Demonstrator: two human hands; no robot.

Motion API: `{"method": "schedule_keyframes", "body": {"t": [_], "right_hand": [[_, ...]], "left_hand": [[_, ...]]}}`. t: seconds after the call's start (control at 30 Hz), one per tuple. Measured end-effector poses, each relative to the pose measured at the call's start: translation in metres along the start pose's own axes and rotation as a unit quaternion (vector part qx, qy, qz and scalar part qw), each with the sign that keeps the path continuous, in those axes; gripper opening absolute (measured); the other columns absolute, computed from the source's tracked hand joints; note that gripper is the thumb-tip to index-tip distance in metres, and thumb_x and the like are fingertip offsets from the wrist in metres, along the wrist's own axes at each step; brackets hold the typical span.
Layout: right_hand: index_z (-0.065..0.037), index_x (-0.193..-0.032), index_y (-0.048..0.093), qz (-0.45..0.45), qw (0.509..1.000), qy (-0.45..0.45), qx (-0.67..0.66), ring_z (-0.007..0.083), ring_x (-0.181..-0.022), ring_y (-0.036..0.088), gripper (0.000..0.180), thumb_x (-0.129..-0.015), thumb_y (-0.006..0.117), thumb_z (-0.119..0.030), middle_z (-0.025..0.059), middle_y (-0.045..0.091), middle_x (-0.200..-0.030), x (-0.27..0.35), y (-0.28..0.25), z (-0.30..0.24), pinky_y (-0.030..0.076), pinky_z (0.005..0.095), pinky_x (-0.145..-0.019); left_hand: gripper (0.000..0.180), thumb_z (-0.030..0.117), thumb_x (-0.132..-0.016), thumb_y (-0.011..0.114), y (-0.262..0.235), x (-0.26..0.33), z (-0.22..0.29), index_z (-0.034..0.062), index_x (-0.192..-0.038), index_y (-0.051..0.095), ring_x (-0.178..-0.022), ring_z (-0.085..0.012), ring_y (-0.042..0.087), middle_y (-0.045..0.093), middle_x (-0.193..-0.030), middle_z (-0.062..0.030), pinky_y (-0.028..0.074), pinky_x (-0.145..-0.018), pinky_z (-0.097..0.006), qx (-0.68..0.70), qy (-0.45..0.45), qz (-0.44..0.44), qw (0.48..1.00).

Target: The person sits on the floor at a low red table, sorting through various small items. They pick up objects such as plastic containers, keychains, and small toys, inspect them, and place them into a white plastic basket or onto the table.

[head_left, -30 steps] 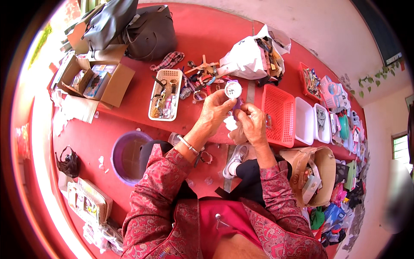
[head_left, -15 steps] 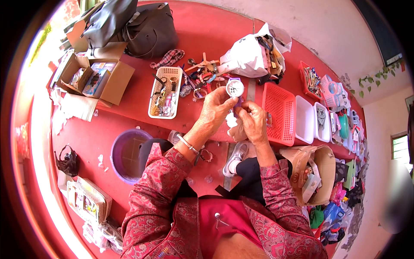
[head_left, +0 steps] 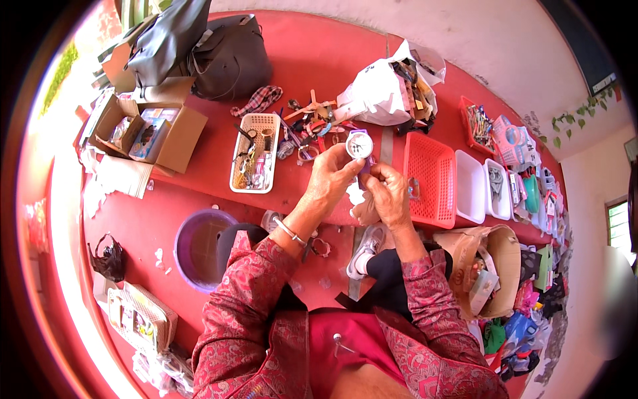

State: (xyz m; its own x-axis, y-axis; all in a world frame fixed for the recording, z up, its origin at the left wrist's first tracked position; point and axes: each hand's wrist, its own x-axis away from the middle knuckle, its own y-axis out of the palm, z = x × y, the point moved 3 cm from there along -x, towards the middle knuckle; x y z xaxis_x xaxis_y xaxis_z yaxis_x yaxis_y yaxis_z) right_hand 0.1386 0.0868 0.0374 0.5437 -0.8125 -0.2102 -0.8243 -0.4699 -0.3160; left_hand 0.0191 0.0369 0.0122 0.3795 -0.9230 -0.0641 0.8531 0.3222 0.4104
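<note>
My left hand (head_left: 329, 175) grips a wristwatch (head_left: 359, 145) with a round white dial and a purple strap, thumb and fingers at its lower left edge. Just below the dial, my right hand (head_left: 391, 194) pinches the lower part of the strap; its fingertips partly cover it. The dial faces up toward me. Beyond the watch lies a pile of wristwatches and straps (head_left: 315, 126) on the red ledge. Left of my left hand, a cream basket (head_left: 236, 174) contains several more watches.
An orange-red basket (head_left: 428, 174) and a white tray (head_left: 470, 186) stand to the right. A white bag (head_left: 375, 93) sits at the back. Open cardboard boxes (head_left: 183, 136) are at the left, and a purple basin (head_left: 188, 246) rests on the lower level. A carton (head_left: 502, 256) leans near my right knee.
The view has shifted slightly, so the surroundings sit a little lower. Both hands still hold the watch, whose dial has tilted slightly and dropped a little in the picture.
</note>
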Motion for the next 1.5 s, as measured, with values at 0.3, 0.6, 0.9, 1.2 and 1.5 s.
{"method": "schedule_keyframes", "body": {"t": [0.3, 0.6, 0.9, 1.2, 1.5], "right_hand": [[0.000, -0.072, 0.057, 0.007, 0.999, 0.007, 0.031, 0.0100, -0.053, 0.052, 0.016, -0.073, 0.060, -0.015, 0.0049, 0.056, -0.057, 0.000, 0.001, 0.005, 0.042, 0.0263, -0.051], [0.000, -0.073, 0.056, 0.007, 1.000, -0.003, 0.017, 0.0098, -0.053, 0.052, 0.016, -0.074, 0.060, -0.015, 0.0049, 0.056, -0.058, -0.001, 0.001, 0.012, 0.041, 0.0271, -0.051], [0.003, -0.083, 0.059, -0.016, 1.000, 0.025, 0.006, 0.0099, -0.061, 0.057, 0.017, -0.078, 0.057, -0.013, 0.0066, 0.061, -0.067, -0.001, 0.001, 0.014, 0.045, 0.0244, -0.057], [0.002, -0.079, 0.060, 0.010, 0.999, 0.040, -0.027, 0.0104, -0.057, 0.056, 0.015, -0.075, 0.060, -0.012, 0.0056, 0.060, -0.063, -0.002, 0.001, 0.010, 0.044, 0.0243, -0.053], [0.003, -0.074, 0.058, -0.035, 0.999, 0.010, -0.001, 0.0087, -0.052, 0.053, 0.012, -0.073, 0.060, -0.009, 0.0054, 0.058, -0.059, 0.000, 0.004, 0.005, 0.041, 0.0236, -0.048]], "left_hand": [[0.020, 0.009, -0.083, 0.058, 0.002, 0.000, 0.000, 0.0000, -0.101, 0.056, -0.073, -0.0067, 0.054, 0.060, -0.086, -0.0024, 0.044, -0.061, -0.021, 0.055, -0.031, 0.025, 0.998], [0.023, 0.010, -0.083, 0.058, 0.001, 0.000, 0.000, 0.0002, -0.103, 0.055, -0.075, -0.0069, 0.055, 0.060, -0.088, -0.0020, 0.046, -0.064, -0.021, 0.057, -0.032, 0.009, 0.998], [0.022, 0.009, -0.083, 0.058, 0.001, -0.001, -0.002, -0.0001, -0.103, 0.055, -0.074, -0.0061, 0.053, 0.059, -0.087, -0.0014, 0.044, -0.063, -0.021, 0.045, -0.031, 0.012, 0.998], [0.029, 0.019, -0.085, 0.057, 0.003, 0.001, 0.003, 0.0013, -0.108, 0.053, -0.081, -0.0093, 0.056, 0.060, -0.094, -0.0032, 0.046, -0.071, -0.024, 0.076, -0.054, -0.009, 0.996], [0.041, 0.041, -0.088, 0.049, -0.015, -0.008, -0.006, 0.0017, -0.094, 0.059, -0.074, -0.0099, 0.057, 0.062, -0.084, -0.0033, 0.046, -0.071, -0.025, -0.067, -0.055, 0.032, 0.996]]}}
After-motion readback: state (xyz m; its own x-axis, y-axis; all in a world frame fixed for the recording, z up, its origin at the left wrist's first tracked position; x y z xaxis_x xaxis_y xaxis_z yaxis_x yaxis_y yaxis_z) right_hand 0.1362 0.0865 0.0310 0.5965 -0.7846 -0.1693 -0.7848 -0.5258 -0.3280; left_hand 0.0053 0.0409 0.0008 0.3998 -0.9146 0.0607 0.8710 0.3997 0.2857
